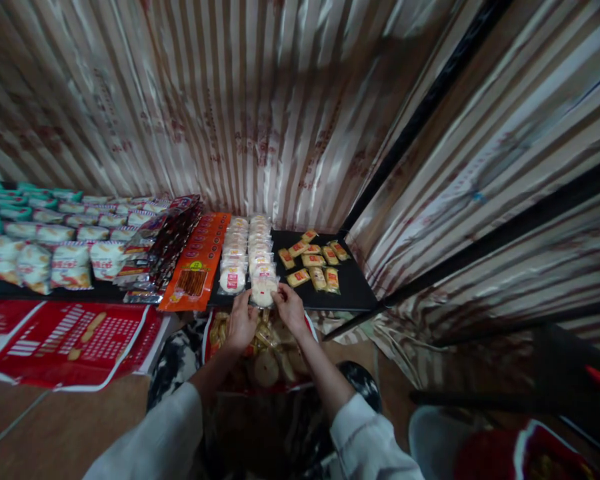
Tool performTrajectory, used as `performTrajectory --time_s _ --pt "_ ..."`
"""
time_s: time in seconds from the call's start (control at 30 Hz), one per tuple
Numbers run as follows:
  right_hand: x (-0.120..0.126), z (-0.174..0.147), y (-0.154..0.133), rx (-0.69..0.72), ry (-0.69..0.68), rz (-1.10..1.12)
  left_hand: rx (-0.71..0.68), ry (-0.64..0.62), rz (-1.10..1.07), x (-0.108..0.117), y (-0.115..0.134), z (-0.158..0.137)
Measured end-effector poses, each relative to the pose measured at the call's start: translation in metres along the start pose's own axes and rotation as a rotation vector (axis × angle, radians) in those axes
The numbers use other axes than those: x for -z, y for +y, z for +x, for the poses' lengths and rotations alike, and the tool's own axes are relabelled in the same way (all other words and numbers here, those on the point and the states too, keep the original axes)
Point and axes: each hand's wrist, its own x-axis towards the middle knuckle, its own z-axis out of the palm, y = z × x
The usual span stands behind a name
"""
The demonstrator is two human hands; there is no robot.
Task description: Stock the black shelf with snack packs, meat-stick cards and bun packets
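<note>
Between my two hands, at the front of a row on the black shelf [353, 293], is a round white rice cracker in a clear wrapper [265, 292]. The fingers of my left hand [243, 323] pinch its left edge. My right hand [291, 310] grips its right edge with thumb and fingers. Behind it, a column of similar wrapped crackers [260, 248] runs back along the shelf. A second column [235, 250] lies just to the left. Below my hands, an open red-edged bag [267, 369] holds round crackers and gold-wrapped pieces.
Small yellow packets [313, 260] lie scattered on the shelf's right part. An orange snack bag [195, 263], dark packets [175, 233] and rows of white pouches [73, 265] fill the left. Red printed bags [75, 343] lie below. Dark poles [420, 120] and striped sheeting [220, 100] stand behind.
</note>
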Motion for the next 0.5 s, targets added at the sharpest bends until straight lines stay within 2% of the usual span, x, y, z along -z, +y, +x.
performTrajectory --time_s 0.1,0.2,0.5 --pt "-0.004 0.007 0.001 0.006 0.048 -0.179 -0.132 -0.003 0.050 -0.007 -0.005 0.003" --pt "-0.007 0.010 0.004 0.024 0.092 -0.297 -0.183 -0.026 0.127 -0.014 -0.013 0.007" --pt "-0.017 0.017 0.004 0.061 0.095 -0.275 -0.199 -0.025 0.224 -0.025 -0.019 0.011"
